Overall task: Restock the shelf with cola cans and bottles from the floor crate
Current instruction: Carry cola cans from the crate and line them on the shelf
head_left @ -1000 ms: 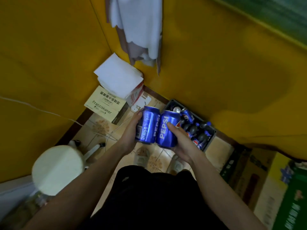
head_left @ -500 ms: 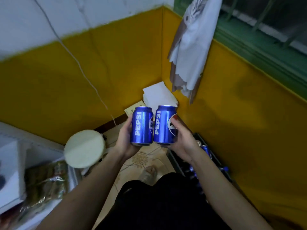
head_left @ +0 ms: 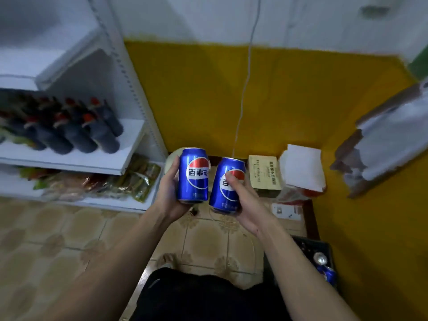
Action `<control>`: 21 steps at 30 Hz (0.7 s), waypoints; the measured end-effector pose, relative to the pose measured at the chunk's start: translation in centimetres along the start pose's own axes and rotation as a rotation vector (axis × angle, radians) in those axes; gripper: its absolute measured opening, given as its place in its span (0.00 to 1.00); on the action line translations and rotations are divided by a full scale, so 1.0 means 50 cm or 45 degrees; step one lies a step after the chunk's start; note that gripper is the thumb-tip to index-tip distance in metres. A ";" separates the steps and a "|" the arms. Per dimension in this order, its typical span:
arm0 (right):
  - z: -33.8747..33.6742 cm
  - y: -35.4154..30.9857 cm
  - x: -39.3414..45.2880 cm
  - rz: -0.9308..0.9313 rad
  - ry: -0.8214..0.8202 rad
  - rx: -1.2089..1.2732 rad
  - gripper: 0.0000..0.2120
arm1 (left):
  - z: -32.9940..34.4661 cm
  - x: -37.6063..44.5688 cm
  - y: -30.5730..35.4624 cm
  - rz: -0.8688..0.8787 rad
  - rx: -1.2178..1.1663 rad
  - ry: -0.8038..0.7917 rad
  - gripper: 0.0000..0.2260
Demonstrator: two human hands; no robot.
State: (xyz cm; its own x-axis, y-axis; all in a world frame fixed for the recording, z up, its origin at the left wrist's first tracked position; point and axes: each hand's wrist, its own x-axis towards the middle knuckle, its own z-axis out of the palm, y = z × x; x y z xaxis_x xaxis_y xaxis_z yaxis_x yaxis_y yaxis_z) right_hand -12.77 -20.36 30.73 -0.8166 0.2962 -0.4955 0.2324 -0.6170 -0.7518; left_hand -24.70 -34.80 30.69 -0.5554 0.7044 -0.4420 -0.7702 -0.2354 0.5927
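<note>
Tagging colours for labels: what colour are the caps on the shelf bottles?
Red caps on the dark bottles, though blurred; head view.

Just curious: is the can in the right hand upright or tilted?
Tilted: the can in the right hand leans top-right.

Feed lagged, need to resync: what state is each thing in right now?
left hand: grips the left can
right hand: grips the right can
left can: upright, unopened, in the air
right can: tilted, in the air
crate: on the floor, cans inside
shelf: dark bottles standing, room beside them
</note>
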 end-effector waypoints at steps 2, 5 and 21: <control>0.074 0.006 0.021 0.060 -0.061 -0.079 0.33 | -0.049 -0.042 0.038 0.078 -0.035 0.048 0.31; 0.196 0.026 0.049 0.118 -0.199 -0.243 0.29 | -0.128 -0.107 0.098 0.171 -0.135 0.155 0.32; 0.979 0.327 0.127 0.166 -0.785 -0.755 0.34 | -0.629 -0.567 0.463 0.701 -0.056 0.839 0.24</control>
State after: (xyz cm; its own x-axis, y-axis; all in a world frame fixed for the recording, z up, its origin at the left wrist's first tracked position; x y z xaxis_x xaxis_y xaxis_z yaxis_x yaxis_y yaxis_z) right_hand -40.02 -64.26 36.57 -0.8650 -0.3050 -0.3984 0.4415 -0.0856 -0.8932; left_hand -36.67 -81.27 35.78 -0.9118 -0.0468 -0.4080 -0.3418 -0.4645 0.8170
